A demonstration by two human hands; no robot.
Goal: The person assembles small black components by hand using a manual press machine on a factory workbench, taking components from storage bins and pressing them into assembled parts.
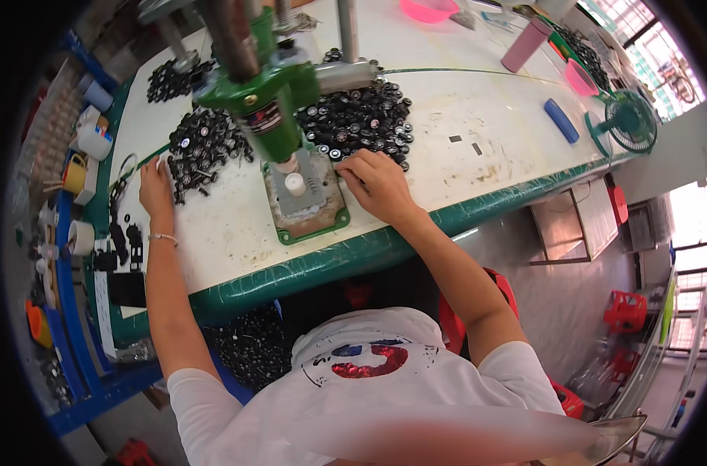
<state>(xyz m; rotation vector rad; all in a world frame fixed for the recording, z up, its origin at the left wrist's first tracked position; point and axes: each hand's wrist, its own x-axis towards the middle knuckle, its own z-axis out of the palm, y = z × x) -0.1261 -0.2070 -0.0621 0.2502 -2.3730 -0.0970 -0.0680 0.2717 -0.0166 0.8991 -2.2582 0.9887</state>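
A green bench press point(272, 116) stands before me on its base plate point(315, 213). A small white round piece point(294, 184) sits on the plate under the press head. To the right of the press, my right hand point(378, 185) is at the near edge of a pile of small black round parts point(361, 116). Its fingers are curled in a pinch, and what they hold cannot be made out. My left hand point(156, 188) is beside the left pile of black parts with metal stems point(202, 147). Its fingers look drawn together, their contents hidden.
A further black pile point(171, 81) lies at the far left. A pink bottle point(527, 44), a blue cylinder point(560, 120) and a green fan point(632, 121) stand or lie on the right. A dark phone-like slab point(127, 289) lies near my left forearm. A blue rack point(78, 311) borders the table.
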